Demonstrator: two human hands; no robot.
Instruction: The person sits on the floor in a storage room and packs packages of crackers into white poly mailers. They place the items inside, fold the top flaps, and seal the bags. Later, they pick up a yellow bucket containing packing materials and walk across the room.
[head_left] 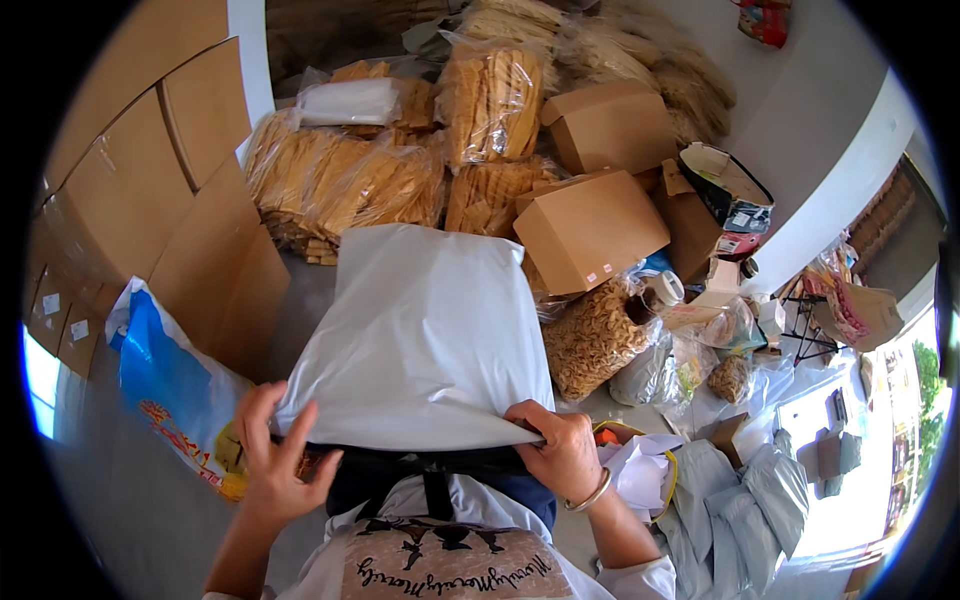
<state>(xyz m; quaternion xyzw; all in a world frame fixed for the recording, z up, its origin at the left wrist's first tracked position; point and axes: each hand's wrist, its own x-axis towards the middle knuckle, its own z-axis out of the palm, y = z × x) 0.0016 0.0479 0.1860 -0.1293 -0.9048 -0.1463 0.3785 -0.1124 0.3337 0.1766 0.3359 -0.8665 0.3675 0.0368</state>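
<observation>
There is one large white bag (425, 345) and one bangle (593, 492).

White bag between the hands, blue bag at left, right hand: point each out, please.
White bag (430, 335), head view: middle of its broad face.
Blue bag (178, 368), head view: blue part of its side.
Right hand (565, 453), head view: back of the hand.

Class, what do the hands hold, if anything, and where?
The right hand pinches the white bag at its near right corner. The left hand is open at the bag's near left corner, with no clear grip.
</observation>
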